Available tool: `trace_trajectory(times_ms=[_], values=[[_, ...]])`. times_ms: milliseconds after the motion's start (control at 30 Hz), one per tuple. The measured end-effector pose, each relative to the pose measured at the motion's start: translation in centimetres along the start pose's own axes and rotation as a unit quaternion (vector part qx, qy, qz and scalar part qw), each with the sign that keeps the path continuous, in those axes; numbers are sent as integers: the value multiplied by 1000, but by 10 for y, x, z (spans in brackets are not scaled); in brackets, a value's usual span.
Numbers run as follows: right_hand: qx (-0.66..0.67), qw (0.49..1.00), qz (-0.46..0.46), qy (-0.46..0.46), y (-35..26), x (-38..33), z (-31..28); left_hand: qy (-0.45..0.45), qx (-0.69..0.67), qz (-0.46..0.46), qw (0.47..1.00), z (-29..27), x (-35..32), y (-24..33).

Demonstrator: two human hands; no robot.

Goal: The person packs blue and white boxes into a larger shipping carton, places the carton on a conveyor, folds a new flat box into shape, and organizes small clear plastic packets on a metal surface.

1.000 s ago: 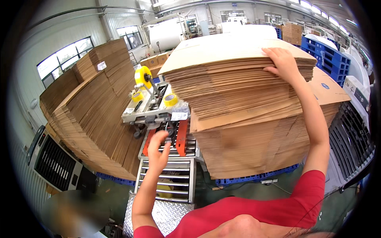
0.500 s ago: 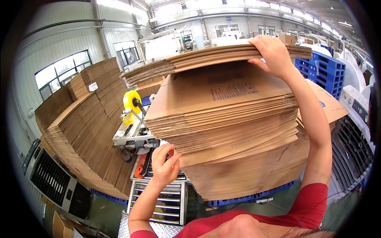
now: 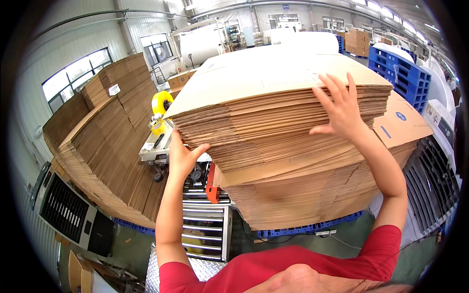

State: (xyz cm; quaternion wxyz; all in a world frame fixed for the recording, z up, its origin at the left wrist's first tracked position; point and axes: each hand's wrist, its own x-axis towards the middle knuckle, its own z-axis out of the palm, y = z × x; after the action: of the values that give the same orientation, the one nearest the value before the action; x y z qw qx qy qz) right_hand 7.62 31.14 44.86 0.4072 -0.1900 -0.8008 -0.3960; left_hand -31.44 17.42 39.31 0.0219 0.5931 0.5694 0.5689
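A tall stack of flattened cardboard boxes stands in front of me, its top sheet lying flat. At the left corner of the upper bundle, my left hand is open, thumb and fingers apart along the stack's edge. My right hand is open with fingers spread in front of the stack's near face, close to the top edge. Neither hand grips a sheet. Whether the fingertips touch the cardboard I cannot tell.
Left of the stack are a tape machine with a yellow tape roll and a roller conveyor. Another cardboard stack fills the left side. Blue pallets stand at the right back, and a blue pallet lies under the near stack.
The raised bundle of flattened boxes now lies down on the stack. My right hand has let go and moved down; my left hand has risen to the stack's left corner and opened.
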Motion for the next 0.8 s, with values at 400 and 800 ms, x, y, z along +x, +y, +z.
trace_trajectory(times_ms=[400, 800], values=[[-38, 999, 13, 16, 7, -4, 20, 139, -104, 116, 978, -29, 48, 10], [-29, 998, -44, 30, 31, 23, 13, 113, 471, 348, 803, -14, 33, 27]])
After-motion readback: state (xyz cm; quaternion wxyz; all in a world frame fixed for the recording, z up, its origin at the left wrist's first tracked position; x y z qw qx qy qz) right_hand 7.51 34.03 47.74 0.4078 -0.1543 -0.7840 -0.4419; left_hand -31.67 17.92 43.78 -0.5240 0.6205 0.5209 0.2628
